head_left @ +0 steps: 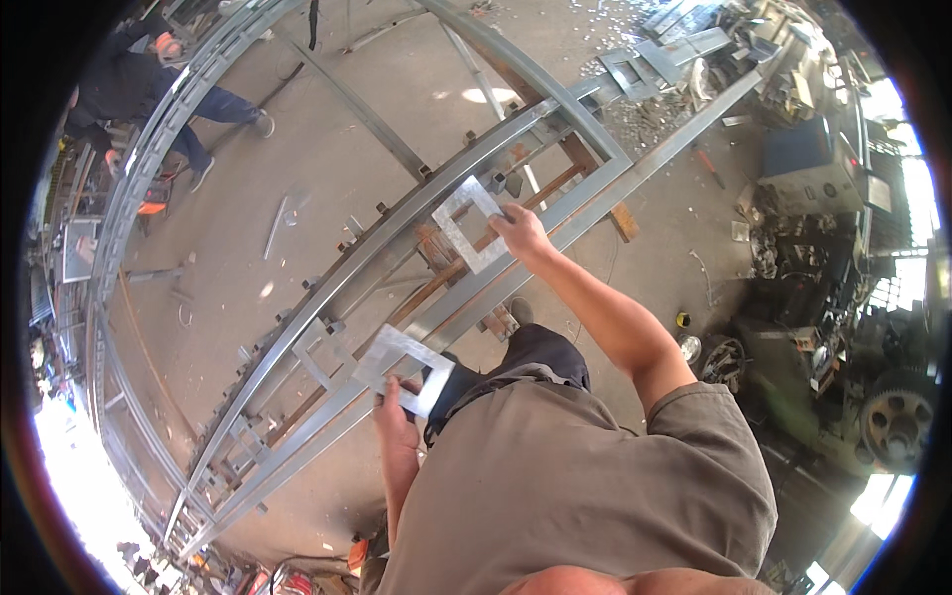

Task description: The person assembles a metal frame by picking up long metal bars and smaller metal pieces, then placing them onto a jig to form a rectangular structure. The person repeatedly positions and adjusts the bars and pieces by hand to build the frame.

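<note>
My right hand [521, 236] is closed on the edge of a flat metal plate with a rectangular cutout [455, 239], held over long steel rails. Lower and nearer my body, my left hand [396, 405] grips a second cut-out metal plate [385, 349] by its near edge, beside my leg. A similar cut-out plate [322, 355] lies across the rails to the left of it. Beneath both hands runs a long steel frame [426, 193], with small blocks along its far rail.
Metal plates [635, 74] lie on the frame's far right end. Another person [149, 84] stands at the upper left behind a curved metal rail [149, 149]. A blue-topped machine [798, 149] and a large wheel [895, 418] stand to the right. Scraps litter the floor.
</note>
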{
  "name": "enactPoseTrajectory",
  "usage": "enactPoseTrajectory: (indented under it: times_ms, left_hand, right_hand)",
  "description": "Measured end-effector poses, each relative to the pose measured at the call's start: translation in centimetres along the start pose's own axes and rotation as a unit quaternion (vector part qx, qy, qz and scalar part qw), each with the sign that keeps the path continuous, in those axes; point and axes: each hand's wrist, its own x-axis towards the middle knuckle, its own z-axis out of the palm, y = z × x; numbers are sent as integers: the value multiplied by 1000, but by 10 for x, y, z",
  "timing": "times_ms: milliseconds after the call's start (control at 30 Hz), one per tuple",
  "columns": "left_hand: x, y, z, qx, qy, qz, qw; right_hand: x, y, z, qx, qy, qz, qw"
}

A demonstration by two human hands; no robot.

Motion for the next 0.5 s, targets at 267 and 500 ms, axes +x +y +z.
enactPoseTrajectory:
  times_ms: [267,500]
  left_hand:
    - [-49,-28,45,-7,55,-30,998]
    - [-43,-20,52,-26,33,-33,999]
  right_hand:
    - [34,-3,-18,-429,38,-149,890]
    - [36,10,-23,-488,80,-194,847]
